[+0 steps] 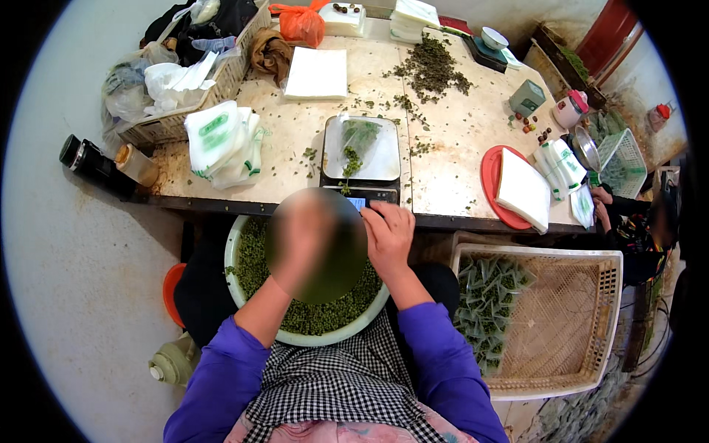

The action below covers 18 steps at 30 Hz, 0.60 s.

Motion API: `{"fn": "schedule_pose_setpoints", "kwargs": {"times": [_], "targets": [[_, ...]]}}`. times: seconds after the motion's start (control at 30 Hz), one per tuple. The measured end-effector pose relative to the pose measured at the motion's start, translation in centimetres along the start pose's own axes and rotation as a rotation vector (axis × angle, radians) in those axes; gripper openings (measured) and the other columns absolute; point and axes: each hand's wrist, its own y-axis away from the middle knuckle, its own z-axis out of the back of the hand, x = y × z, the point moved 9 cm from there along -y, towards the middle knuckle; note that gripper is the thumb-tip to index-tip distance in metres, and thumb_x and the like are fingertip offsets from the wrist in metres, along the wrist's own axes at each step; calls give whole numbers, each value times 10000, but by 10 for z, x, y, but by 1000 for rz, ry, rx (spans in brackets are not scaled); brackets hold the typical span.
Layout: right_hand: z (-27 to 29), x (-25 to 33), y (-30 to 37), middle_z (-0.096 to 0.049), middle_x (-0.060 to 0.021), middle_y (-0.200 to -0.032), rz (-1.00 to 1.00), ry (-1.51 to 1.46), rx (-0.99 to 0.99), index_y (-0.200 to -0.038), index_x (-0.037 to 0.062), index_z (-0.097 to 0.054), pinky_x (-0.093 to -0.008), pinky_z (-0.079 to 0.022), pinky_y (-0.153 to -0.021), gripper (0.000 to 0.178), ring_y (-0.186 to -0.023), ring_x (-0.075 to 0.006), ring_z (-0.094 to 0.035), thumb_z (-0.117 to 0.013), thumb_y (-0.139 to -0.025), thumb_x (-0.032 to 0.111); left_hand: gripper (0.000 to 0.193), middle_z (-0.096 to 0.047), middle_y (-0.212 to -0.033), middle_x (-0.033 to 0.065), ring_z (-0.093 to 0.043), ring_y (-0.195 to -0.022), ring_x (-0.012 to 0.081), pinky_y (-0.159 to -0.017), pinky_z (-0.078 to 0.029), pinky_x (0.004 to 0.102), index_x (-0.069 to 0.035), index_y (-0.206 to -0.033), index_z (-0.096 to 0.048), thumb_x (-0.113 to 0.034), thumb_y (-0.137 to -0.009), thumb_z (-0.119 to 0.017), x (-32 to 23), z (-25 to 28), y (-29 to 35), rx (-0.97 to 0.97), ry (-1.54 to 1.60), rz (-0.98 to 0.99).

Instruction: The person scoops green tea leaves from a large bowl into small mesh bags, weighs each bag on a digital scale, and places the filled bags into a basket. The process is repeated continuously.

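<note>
A basin full of small round green berries rests between my knees. My left hand is over it, its fingers smeared by a round blurred patch. My right hand is at the basin's far right rim, just before the scale's display, with fingers bent and pinched together. What they hold, if anything, is hidden by the blur. On the steel pan of a digital scale lies a clear plastic bag with green berry sprigs at its near end.
Flat bags lie left; white sheets are beyond. Dark dried sprigs are heaped at the far side. A red tray holds more sheets at right. Below, a crate holds several filled bags. Another person's hand is at far right.
</note>
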Motion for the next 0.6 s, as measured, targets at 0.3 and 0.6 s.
{"fn": "schedule_pose_setpoints", "kwargs": {"times": [0.3, 0.6], "targets": [[-45, 4, -47, -531, -50, -1329, 156, 238, -23, -977, 198, -712, -502, -319, -1066, 243, -1327, -288, -438, -722, -764, 82, 47, -622, -1006, 35, -527, -765, 61, -697, -456, 233, -5, -881, -623, -1, -905, -663, -7, 0, -31, 16, 353, 201], [-28, -7, -74, -555, -60, -1346, 38, 414, -125, -846, 169, -718, -565, -267, -1086, 140, -1382, -352, -385, -740, -733, 88, 87, -625, -1050, 56, -502, -797, 55, -734, -430, 222, -24, -864, -577, 28, -917, -621, 18, 11, -18, -46, 619, 391]]}}
